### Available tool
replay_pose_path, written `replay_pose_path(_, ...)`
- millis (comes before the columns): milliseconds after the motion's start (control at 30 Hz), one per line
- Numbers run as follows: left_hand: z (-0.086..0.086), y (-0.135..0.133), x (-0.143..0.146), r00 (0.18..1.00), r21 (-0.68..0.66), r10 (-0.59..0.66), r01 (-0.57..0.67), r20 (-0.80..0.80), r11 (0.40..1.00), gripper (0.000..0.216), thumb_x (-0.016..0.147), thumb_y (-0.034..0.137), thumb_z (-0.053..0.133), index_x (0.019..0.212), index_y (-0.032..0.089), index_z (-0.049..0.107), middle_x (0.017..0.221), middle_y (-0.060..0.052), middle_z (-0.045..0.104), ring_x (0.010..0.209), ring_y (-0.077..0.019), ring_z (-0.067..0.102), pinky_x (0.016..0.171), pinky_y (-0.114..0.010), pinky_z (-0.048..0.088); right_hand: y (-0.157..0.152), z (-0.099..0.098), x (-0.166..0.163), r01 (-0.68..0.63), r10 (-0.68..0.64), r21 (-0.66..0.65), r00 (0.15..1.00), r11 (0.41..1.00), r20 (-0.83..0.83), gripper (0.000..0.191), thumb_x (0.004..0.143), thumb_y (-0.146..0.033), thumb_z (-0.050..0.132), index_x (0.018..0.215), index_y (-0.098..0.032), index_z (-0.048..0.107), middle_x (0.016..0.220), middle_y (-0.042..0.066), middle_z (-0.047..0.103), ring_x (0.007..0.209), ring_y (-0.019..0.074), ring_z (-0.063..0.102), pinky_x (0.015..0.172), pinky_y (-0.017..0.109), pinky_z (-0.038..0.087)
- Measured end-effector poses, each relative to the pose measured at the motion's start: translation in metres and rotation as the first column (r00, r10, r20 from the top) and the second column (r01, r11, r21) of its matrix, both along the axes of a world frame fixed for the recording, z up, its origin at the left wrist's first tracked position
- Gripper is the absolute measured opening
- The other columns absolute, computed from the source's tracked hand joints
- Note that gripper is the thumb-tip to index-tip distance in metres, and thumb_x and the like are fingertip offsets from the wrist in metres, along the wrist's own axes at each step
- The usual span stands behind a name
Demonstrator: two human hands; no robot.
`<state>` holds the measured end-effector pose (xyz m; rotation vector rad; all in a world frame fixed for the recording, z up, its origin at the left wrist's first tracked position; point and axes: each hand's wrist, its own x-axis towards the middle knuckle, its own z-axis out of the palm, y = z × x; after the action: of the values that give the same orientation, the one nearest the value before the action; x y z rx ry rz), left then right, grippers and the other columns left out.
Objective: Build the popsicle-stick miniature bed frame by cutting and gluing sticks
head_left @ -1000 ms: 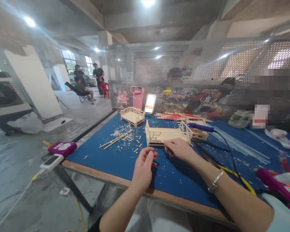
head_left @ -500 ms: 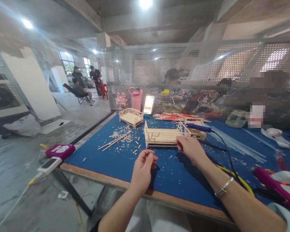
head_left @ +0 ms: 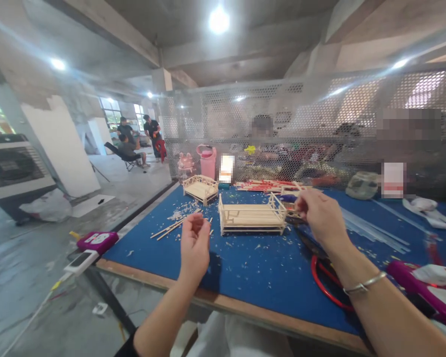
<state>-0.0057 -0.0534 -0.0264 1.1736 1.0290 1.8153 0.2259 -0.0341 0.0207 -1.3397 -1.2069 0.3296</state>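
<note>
A miniature bamboo bed (head_left: 252, 215) with slatted base and raised ends stands on the blue table mat (head_left: 245, 270). Left of it, my left hand (head_left: 196, 243) hovers above the mat, fingers curled and thumb against them; whatever they may hold is too small to make out. My right hand (head_left: 321, 215) is beyond the bed's right end, its fingers closed around a blue pen-like corded tool (head_left: 287, 198). Most of that tool is hidden by the hand. Behind it, partly covered, sits another small bamboo frame (head_left: 293, 191).
A small bamboo bench (head_left: 201, 189) stands back left, near loose sticks (head_left: 168, 229) and shavings. Red-marked sticks (head_left: 263, 185) lie along the mesh screen (head_left: 312, 114). To the right are clear glue sticks (head_left: 371, 230), a red loop (head_left: 330, 292) and a purple device (head_left: 419, 292).
My right hand has left the bed's right end and moved right and back onto the blue tool. My left hand has shifted left, away from the bed's front, still curled.
</note>
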Motion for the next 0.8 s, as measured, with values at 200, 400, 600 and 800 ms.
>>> replay_pose_path(200,0.03,0.072,-0.015,0.946,0.028,0.149,-0.147,-0.288,0.989,0.017,0.069,0.02,0.059,0.085,0.019,0.052,0.073,0.002,0.054,0.054,-0.0073,0.045,0.052,-0.018,0.035,0.012,-0.031,-0.022,-0.228,0.223,-0.024,0.915,0.973,0.336,0.029,0.075,-0.032,0.038,0.049,-0.021,0.04,0.048,-0.001,0.045,0.051,0.0128,0.043,0.053,0.024,0.031)
replay_pose_path(400,0.042,0.135,0.007,0.911,-0.236,-0.124,0.03,-0.394,0.971,0.019,0.076,0.035,0.054,0.069,0.017,0.05,0.054,0.001,0.053,0.042,-0.0092,0.044,0.044,-0.021,0.031,0.014,-0.051,-0.041,-0.281,0.39,-0.271,0.706,0.92,0.591,0.037,0.086,-0.037,0.031,0.067,-0.02,0.058,0.07,0.004,0.064,0.066,0.0163,0.055,0.061,0.025,0.033)
replay_pose_path(600,0.021,0.14,0.013,0.936,-0.095,0.025,-0.063,-0.352,0.993,0.022,0.078,0.038,0.049,0.076,0.016,0.051,0.054,0.005,0.048,0.048,-0.0085,0.042,0.049,-0.019,0.033,0.009,-0.047,-0.044,-0.131,0.411,-0.428,0.616,0.894,0.672,0.029,0.079,-0.027,0.041,0.064,-0.019,0.064,0.069,0.005,0.067,0.064,0.0153,0.057,0.054,0.024,0.029)
replay_pose_path(800,0.012,0.138,0.002,0.838,-0.222,-0.089,-0.039,-0.538,0.974,0.025,0.08,0.039,0.046,0.071,0.017,0.049,0.051,0.006,0.042,0.045,-0.0083,0.039,0.046,-0.019,0.032,0.006,-0.046,-0.045,0.042,0.441,-0.558,0.564,0.829,0.698,0.014,0.066,-0.022,0.051,0.064,-0.02,0.064,0.071,0.007,0.068,0.068,0.0193,0.059,0.052,0.025,0.028)
